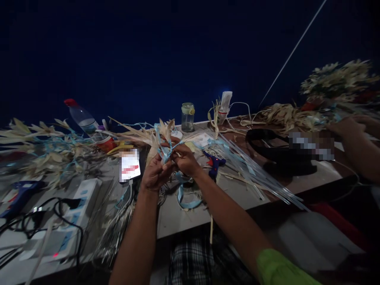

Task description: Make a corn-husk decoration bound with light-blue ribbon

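Note:
Both of my hands meet near the middle of the view around a bunch of dried husk flowers (166,128) bound with light blue ribbon (165,152). My left hand (154,172) is closed on the lower part of the bunch. From the right, my right hand (184,158) has its fingers bent round the blue ribbon close to my left fingertips. Pale pointed husks stick up above the fingers. A loop of blue ribbon (190,204) lies on the table below my right hand, beside a blue glue gun (214,164).
A lit phone (130,165) and wire bundle (118,225) lie left. Farther left are a power strip (78,213) and another glue gun (20,196). A jar (187,117) stands behind. Clear rods (255,168) and a black band (267,148) lie right, near another person's hand (352,128).

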Available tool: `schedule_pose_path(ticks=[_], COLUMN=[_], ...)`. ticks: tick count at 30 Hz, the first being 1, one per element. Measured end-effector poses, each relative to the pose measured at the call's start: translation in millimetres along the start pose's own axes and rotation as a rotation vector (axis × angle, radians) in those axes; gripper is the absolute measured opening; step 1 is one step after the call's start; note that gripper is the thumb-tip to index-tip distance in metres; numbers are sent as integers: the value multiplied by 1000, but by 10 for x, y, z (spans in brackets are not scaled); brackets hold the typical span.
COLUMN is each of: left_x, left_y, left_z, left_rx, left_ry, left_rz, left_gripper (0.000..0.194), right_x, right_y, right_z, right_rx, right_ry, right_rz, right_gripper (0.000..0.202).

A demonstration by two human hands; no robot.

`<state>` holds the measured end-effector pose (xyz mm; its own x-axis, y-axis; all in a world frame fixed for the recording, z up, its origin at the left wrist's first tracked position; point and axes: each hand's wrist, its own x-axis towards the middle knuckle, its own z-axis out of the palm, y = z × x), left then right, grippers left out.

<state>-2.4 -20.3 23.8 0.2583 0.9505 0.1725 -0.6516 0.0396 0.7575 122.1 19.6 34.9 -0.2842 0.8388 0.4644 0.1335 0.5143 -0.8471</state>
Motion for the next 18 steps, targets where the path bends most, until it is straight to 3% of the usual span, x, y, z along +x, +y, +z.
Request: schedule_pose_path(ticks=[4,12,15,18], left_x=[8,14,27,28], left_y=[-9,-50,-61,-59], left_z=[27,55,50,47], left_rx=[5,23,19,50], left_ry=[-17,-6,2,16], left_rz=[-7,-43,-26,-59], left_gripper=[30,29,25,26], right_x=[19,-20,-3,24], right_y=[1,35,69,99], right_z=[2,-54,-90,-64], right_rx=[246,986,1056,873], right_ry=[47,75,32,-27], right_rz=[102,482,463,410], right_gripper=[13,2,3,7])
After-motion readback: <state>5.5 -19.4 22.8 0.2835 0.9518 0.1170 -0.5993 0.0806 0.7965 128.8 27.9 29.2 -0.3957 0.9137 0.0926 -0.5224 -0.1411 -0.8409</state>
